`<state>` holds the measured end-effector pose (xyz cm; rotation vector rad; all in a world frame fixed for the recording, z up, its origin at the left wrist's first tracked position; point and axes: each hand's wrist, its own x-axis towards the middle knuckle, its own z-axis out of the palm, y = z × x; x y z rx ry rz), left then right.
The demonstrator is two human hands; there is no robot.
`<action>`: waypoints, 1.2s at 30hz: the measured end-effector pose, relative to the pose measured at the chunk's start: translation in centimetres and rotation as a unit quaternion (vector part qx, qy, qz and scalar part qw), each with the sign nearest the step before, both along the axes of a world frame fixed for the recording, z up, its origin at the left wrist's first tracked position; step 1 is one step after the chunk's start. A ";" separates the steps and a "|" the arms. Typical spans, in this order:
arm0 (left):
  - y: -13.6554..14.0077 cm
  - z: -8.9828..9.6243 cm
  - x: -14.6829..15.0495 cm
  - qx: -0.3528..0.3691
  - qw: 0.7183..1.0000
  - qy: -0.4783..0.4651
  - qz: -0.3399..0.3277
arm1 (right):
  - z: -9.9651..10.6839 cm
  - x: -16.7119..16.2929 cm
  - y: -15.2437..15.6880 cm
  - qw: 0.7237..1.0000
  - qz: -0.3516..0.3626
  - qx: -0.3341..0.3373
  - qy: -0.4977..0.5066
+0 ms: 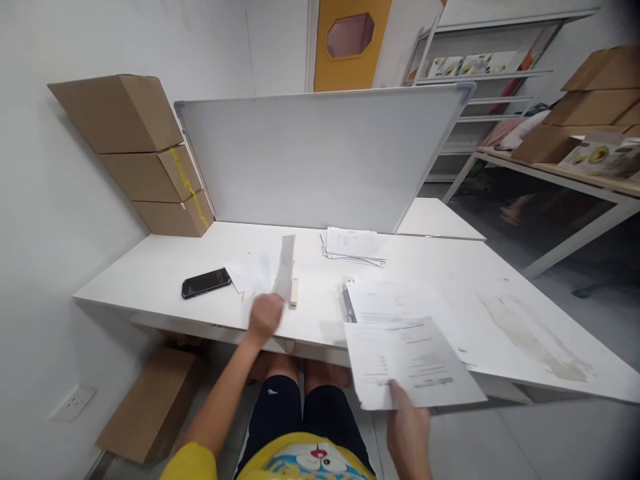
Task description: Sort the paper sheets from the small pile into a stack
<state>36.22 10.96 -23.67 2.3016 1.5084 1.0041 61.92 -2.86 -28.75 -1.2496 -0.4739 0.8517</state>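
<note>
My left hand (266,317) is closed and a little blurred, gripping a narrow strip of paper (286,263) that rises from its fingers. Just right of that hand lies a small cream-coloured oblong object (295,292), its kind unclear. My right hand (409,427) pinches the near edge of a printed sheet of paper (407,363), thumb on top, its fingers hidden beneath. The sheet juts past the table's front edge and overlaps the view of a paper stack (395,300) with something dark along its left side.
A white table (450,267) holds a black phone (206,283), a scrap of paper (239,280) and a further paper pile (355,243). Behind stands a whiteboard (320,160), with cardboard boxes (145,157) stacked left of it. Another carton (150,407) sits on the floor.
</note>
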 end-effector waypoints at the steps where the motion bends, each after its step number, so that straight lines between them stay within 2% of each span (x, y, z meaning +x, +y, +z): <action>1: -1.0 -0.2 1.3 0.007 1.000 -0.003 -0.030 | -0.4 -1.2 -0.1 1.000 0.008 -0.013 0.010; 3: -2.8 -0.3 3.7 0.040 0.991 0.010 -0.131 | -0.9 -3.2 0.1 0.998 0.012 -0.043 0.044; 5: -4.2 0.3 5.6 0.149 0.936 0.081 -0.309 | -1.0 -4.5 0.4 0.995 0.038 -0.046 0.084; 7: -5.2 1.2 6.5 0.251 0.873 0.145 -0.393 | -0.8 -5.0 0.6 0.988 0.081 -0.032 0.124; 8: -5.6 1.7 6.6 0.283 0.861 0.163 -0.391 | -0.7 -4.9 0.6 0.983 0.109 -0.023 0.145; 9: -5.9 2.2 6.5 0.302 0.861 0.173 -0.370 | -0.6 -4.7 0.6 0.976 0.139 -0.018 0.169; 13: -6.7 3.3 5.2 0.304 0.888 0.174 -0.299 | 0.2 -4.0 0.2 0.941 0.229 0.001 0.247; 16: -7.3 2.9 4.1 0.279 0.891 0.147 -0.325 | 1.0 -4.3 0.2 0.943 0.215 0.004 0.254; 19: -8.1 1.3 2.9 0.222 0.904 0.075 -0.358 | 1.7 -4.8 0.7 0.954 0.178 -0.008 0.240; 21: -8.9 -0.5 2.5 0.175 0.936 -0.029 -0.305 | 2.1 -4.9 1.0 0.958 0.164 -0.010 0.234; 23: -9.7 -2.5 2.6 0.127 0.962 -0.173 -0.167 | 2.6 -5.1 1.1 0.958 0.160 -0.001 0.237; 24: -10.1 -3.3 2.8 0.091 0.961 -0.248 -0.085 | 2.9 -5.2 1.1 0.958 0.158 0.005 0.239; 25: -10.3 -3.9 3.2 0.044 0.946 -0.320 -0.024 | 3.2 -5.4 1.1 0.957 0.157 0.012 0.242; 27: -10.4 -4.2 4.0 -0.070 0.892 -0.445 0.026 | 3.8 -5.9 1.1 0.956 0.162 0.020 0.243; 29: -9.9 -3.2 4.4 -0.171 0.836 -0.521 0.002 | 4.3 -6.5 1.2 0.955 0.178 0.027 0.238; 30: -9.4 -2.3 4.3 -0.201 0.820 -0.535 -0.010 | 4.5 -6.7 1.5 0.954 0.187 0.032 0.231; 31: -8.8 -1.2 4.1 -0.214 0.817 -0.535 -0.014 | 4.5 -6.8 1.8 0.954 0.197 0.040 0.223; 33: -7.3 1.1 3.1 -0.194 0.841 -0.505 0.014 | 4.5 -6.7 2.9 0.956 0.205 0.061 0.201; 36: -4.9 3.5 0.7 -0.116 0.878 -0.455 0.090 | 4.5 -5.9 5.3 0.968 0.186 0.086 0.144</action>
